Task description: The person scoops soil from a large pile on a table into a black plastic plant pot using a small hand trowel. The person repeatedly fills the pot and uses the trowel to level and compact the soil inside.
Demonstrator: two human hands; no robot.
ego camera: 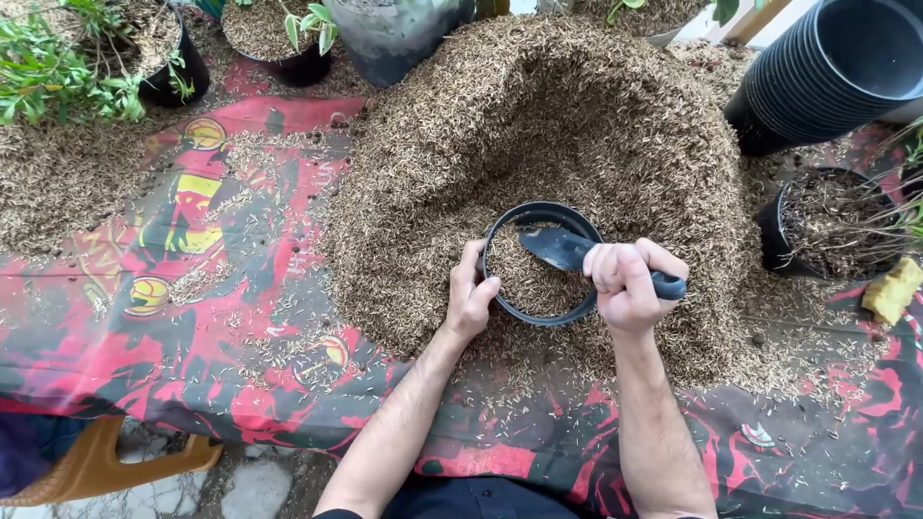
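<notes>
A black round plastic pot (509, 217), partly filled with brown husk mix, sits in a big heap of the same husks (538, 125). My left hand (469, 300) grips the pot's left rim. My right hand (627, 282) is closed on the handle of a dark trowel (562, 247), whose blade lies tilted inside the pot over the husks.
A stack of black pots (827, 72) lies at the top right, a filled pot with dry stems (827, 226) below it, and a yellow sponge (890, 289) at the right edge. Potted green plants (91, 58) line the back. A red patterned cloth (212, 317) covers the table.
</notes>
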